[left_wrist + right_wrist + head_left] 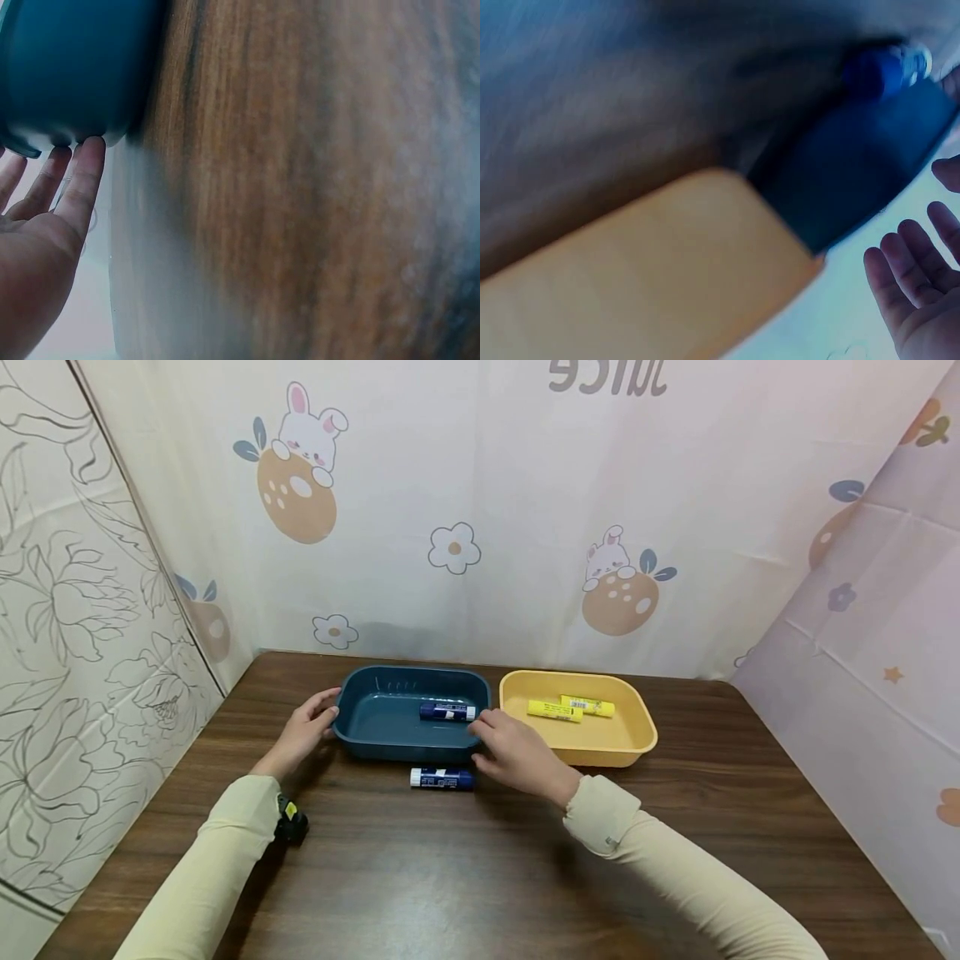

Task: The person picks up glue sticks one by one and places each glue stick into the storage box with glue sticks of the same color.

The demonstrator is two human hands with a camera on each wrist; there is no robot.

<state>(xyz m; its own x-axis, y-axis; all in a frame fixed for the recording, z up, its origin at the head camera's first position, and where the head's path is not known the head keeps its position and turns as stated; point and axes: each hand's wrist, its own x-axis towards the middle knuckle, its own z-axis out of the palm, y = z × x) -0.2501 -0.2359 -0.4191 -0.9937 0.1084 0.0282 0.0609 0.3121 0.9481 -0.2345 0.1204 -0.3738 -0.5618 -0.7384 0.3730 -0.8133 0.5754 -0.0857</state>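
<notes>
My left hand is at the left end of a dark blue tray. In the left wrist view its straight fingers touch the outside of the tray's wall. At the tray's right front corner is my right hand, its fingers spread and loosely bent in the right wrist view, with nothing held. One dark blue glue stick lies inside the blue tray. Another blue glue stick, white at its left end, rests on the table just in front of the tray.
A yellow tray stands just right of the blue one, holding two yellow glue sticks, the nearer glue stick and the farther one. Behind the brown wooden table hangs a patterned curtain.
</notes>
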